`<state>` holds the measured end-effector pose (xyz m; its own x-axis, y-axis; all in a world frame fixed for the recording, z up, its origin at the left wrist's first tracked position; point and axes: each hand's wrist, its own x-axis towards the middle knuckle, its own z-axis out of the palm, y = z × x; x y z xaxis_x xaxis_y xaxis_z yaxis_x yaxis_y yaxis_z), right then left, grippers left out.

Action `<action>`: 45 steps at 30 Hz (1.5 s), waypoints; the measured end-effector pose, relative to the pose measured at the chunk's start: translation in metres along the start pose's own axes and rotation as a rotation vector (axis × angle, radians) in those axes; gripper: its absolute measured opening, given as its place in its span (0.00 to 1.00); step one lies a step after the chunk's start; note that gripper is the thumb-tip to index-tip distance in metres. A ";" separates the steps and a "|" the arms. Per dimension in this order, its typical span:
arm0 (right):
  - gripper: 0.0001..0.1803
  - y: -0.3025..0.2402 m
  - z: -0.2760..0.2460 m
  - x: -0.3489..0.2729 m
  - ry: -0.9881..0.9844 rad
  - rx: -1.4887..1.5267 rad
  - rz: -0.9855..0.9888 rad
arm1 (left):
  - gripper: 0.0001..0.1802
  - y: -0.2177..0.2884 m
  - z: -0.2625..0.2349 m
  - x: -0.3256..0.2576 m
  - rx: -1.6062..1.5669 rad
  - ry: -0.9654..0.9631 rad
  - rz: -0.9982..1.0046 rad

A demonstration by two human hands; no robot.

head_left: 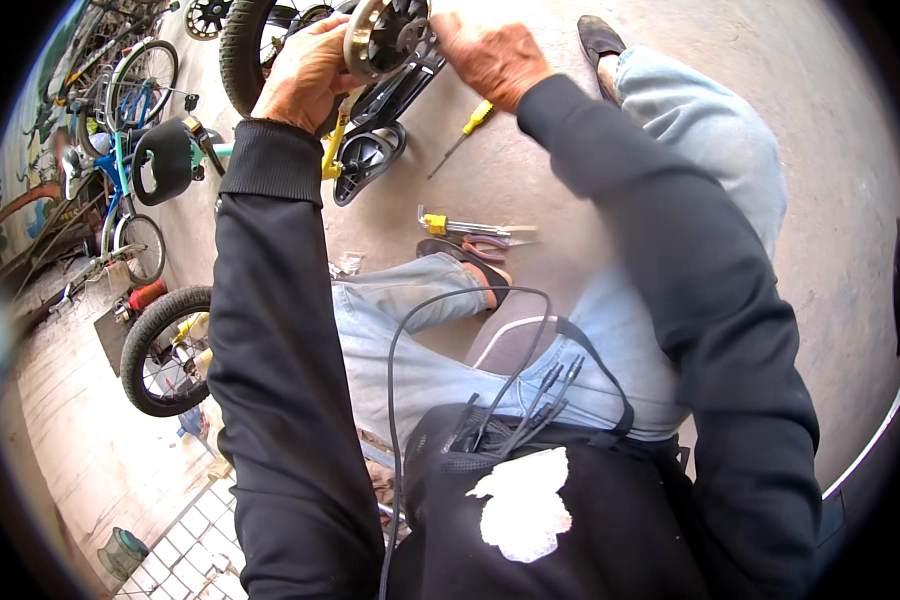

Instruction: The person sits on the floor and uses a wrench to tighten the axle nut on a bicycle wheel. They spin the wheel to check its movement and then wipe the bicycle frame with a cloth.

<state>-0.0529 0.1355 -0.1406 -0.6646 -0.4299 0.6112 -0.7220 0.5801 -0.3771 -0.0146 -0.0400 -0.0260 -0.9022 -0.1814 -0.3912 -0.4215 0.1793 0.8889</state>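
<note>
At the top of the view, my left hand (pixel 305 75) is closed round the left side of a small wheel-like part (pixel 366 42) with a silvery rim and a dark centre. Against that part's right side is my right hand (pixel 495 58), its fingers curled in; whatever they grip is hidden. Below and behind both hands lies a small bike with a yellow frame (pixel 334 148), a black tyre (pixel 238 65) and a black saddle-shaped piece (pixel 370 163). A screwdriver with a yellow handle (pixel 478 117) rests on the floor below my right hand.
Near my foot lie a hex key set in a yellow holder (pixel 440 223) and pliers (pixel 485 248). Several bikes (pixel 130 150) stand at the left, with another wheel (pixel 165 350) nearer me. A black cable (pixel 395 370) loops over my lap.
</note>
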 end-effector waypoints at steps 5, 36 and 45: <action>0.10 0.050 -0.020 0.041 -0.063 -0.050 0.048 | 0.12 0.001 0.002 -0.003 -0.004 -0.028 -0.014; 0.19 -0.104 -0.078 0.032 -0.375 1.988 1.390 | 0.14 0.011 -0.008 0.000 -0.042 -0.047 -0.114; 0.19 -0.113 -0.074 0.027 -0.241 1.892 1.432 | 0.14 0.010 -0.003 -0.003 -0.108 -0.090 -0.100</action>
<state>0.0248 0.1100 -0.0297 -0.6085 -0.6132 -0.5037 0.7935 -0.4793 -0.3750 -0.0161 -0.0407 -0.0151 -0.8626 -0.1050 -0.4948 -0.5020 0.0585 0.8629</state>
